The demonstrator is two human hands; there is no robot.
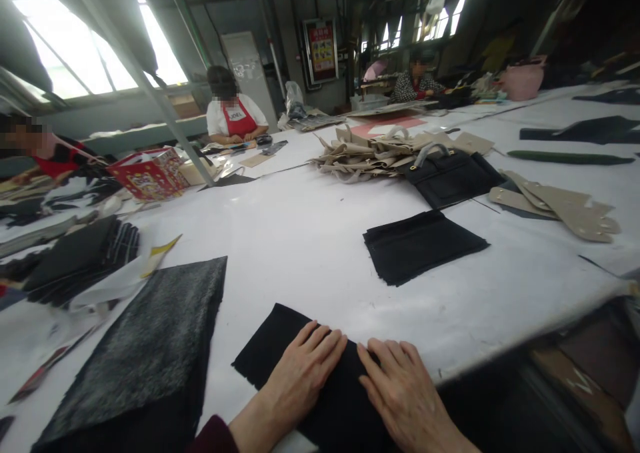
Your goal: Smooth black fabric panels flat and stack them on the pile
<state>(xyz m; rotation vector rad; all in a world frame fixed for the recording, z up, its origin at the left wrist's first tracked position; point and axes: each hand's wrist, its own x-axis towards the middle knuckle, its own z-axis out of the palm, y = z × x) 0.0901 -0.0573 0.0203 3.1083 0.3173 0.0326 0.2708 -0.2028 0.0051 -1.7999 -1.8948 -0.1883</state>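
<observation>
A black fabric piece (273, 353) lies on the white table (310, 239) at the near edge. My left hand (303, 371) rests flat on it with the fingers stretched out and close together. My right hand (403, 389) lies flat beside it on the same piece, fingers extended toward the left hand. Neither hand grips anything. A stack of black fabric pieces (420, 245) sits further out to the right, out of reach of both hands.
A dark grey fuzzy sheet (150, 359) lies at the near left, with dark folded material (75, 259) beyond it. A black handbag (450, 173), beige cut pieces (380, 153) and tan shapes (555, 206) lie mid-table. Other people sit at the far end and left. The table edge drops off at right.
</observation>
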